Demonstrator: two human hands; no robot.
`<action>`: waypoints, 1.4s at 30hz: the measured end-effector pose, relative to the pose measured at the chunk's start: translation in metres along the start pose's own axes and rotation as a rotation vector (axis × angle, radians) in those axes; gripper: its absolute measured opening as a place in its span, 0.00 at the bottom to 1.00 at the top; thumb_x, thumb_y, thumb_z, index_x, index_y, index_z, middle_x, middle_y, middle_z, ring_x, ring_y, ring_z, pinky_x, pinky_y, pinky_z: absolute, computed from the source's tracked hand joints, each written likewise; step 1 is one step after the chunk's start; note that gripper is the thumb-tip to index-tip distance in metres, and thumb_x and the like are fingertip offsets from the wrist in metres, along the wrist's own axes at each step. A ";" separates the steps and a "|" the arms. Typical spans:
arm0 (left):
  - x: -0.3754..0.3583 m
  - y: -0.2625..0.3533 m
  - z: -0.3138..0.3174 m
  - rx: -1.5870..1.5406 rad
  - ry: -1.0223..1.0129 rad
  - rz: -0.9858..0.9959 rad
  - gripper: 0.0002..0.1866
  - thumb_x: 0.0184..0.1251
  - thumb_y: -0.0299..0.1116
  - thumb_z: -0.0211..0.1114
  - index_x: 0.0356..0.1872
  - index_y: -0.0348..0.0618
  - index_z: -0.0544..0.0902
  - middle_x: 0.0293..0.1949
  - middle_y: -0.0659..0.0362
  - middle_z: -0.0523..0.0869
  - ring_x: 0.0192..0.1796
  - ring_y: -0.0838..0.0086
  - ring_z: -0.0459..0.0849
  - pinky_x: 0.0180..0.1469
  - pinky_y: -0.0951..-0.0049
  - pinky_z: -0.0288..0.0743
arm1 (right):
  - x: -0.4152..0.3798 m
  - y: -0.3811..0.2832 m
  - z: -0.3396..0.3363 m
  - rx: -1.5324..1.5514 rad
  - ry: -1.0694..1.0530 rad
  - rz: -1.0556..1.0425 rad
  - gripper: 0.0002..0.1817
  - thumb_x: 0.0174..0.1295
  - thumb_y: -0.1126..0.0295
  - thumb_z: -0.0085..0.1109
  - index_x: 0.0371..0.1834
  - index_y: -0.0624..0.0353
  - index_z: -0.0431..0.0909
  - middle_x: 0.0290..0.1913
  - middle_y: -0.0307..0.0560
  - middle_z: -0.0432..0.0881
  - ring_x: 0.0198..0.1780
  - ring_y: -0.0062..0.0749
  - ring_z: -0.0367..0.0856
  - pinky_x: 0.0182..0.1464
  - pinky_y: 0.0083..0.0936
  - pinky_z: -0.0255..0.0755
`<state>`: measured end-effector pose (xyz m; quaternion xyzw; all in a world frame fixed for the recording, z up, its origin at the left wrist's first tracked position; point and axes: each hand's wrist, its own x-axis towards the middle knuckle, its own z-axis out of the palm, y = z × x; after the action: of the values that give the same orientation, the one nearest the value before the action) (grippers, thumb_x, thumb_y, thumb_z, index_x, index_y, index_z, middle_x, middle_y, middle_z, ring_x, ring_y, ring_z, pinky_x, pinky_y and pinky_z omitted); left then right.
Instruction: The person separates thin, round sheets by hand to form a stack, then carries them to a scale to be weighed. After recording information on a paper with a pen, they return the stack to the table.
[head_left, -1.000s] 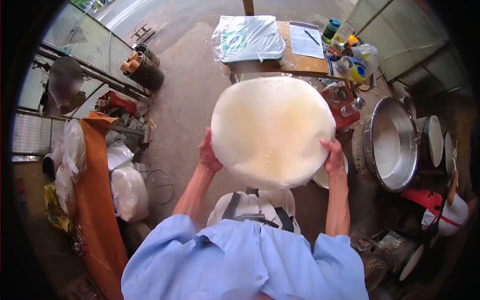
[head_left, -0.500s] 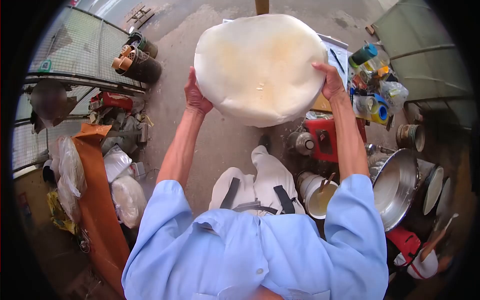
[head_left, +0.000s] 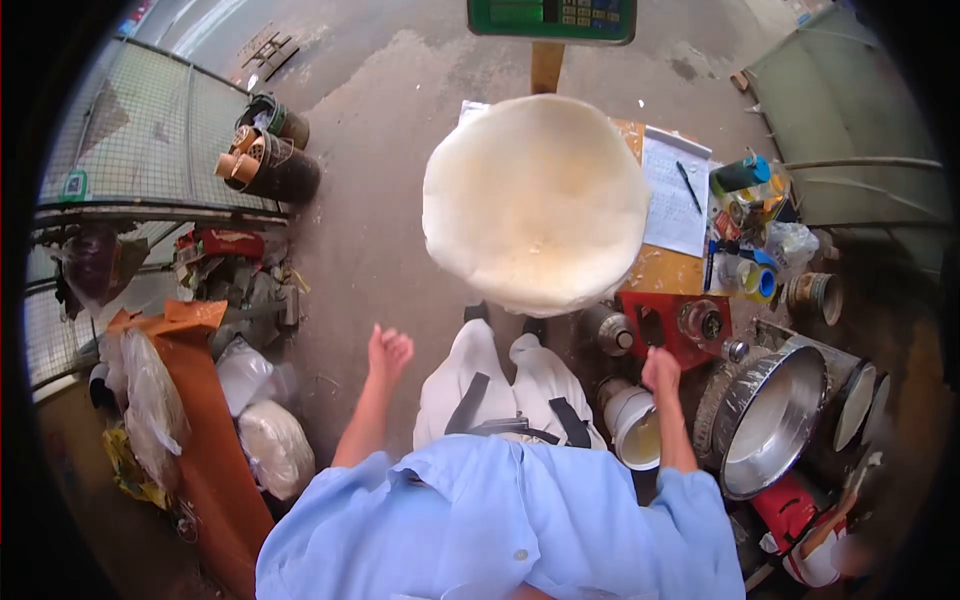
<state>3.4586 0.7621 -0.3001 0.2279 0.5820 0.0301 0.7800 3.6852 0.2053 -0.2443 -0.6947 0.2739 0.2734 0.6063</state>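
Note:
A large round white slab [head_left: 535, 200], yellowish in its middle, rests above the floor ahead of me, below a scale's green display [head_left: 550, 18] on a post. What bears its weight is hidden under it. Neither hand touches it. To its lower left, my left hand [head_left: 388, 350] is raised with loosely curled fingers and nothing visible in them. My right hand [head_left: 661, 371], closed in a fist, hovers between a white bucket [head_left: 634, 425] and a red crate-like surface [head_left: 665, 325] and seems to hold nothing.
A written sheet [head_left: 675, 190] and pen [head_left: 689, 187] lie on a board at right, beside a blue-capped bottle [head_left: 740, 173] and jars. A large metal basin [head_left: 775, 420] leans lower right. Left are an orange sheet [head_left: 195, 420], plastic-wrapped goods [head_left: 272, 448] and dark buckets [head_left: 275, 172].
Both hands have let go of the white slab and drawn back toward my body. The slab appears lower in view, and the scale display and the written sheet show more fully.

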 end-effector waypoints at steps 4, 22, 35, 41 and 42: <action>-0.011 -0.052 -0.079 0.377 0.303 -0.188 0.20 0.66 0.54 0.57 0.32 0.46 0.76 0.23 0.55 0.79 0.25 0.66 0.79 0.25 0.68 0.75 | -0.098 0.115 -0.001 0.085 0.115 0.488 0.17 0.56 0.61 0.66 0.20 0.48 0.66 0.16 0.29 0.63 0.12 0.14 0.59 0.11 0.14 0.54; -0.024 0.111 0.003 1.061 -0.081 -0.094 0.15 0.68 0.45 0.58 0.36 0.42 0.78 0.29 0.55 0.82 0.31 0.67 0.83 0.32 0.67 0.80 | -0.238 0.105 0.072 -0.417 -0.057 0.474 0.13 0.56 0.65 0.61 0.42 0.58 0.84 0.39 0.51 0.85 0.40 0.35 0.84 0.44 0.31 0.76; -0.082 0.042 -0.059 1.090 0.027 -0.323 0.20 0.70 0.50 0.53 0.42 0.43 0.79 0.34 0.53 0.82 0.37 0.67 0.82 0.40 0.67 0.77 | -0.397 0.083 -0.064 -0.629 -0.157 0.792 0.12 0.56 0.65 0.60 0.40 0.57 0.84 0.39 0.55 0.84 0.41 0.41 0.83 0.43 0.34 0.76; -0.095 0.036 0.040 1.078 -0.038 -0.168 0.22 0.70 0.52 0.52 0.45 0.42 0.78 0.37 0.53 0.82 0.40 0.66 0.81 0.43 0.66 0.76 | -0.400 0.072 -0.094 -0.608 -0.206 0.853 0.11 0.55 0.66 0.60 0.40 0.56 0.83 0.39 0.56 0.84 0.41 0.44 0.83 0.43 0.35 0.76; -0.102 0.030 0.049 1.085 -0.036 -0.170 0.22 0.70 0.52 0.52 0.46 0.42 0.78 0.38 0.53 0.82 0.41 0.66 0.81 0.43 0.66 0.76 | -0.398 0.071 -0.099 -0.605 -0.222 0.862 0.11 0.55 0.66 0.59 0.40 0.56 0.83 0.39 0.57 0.84 0.41 0.44 0.83 0.42 0.35 0.76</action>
<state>3.4774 0.7412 -0.1870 0.5499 0.5171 -0.3413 0.5601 3.3607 0.1182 0.0010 -0.6298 0.3777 0.6360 0.2370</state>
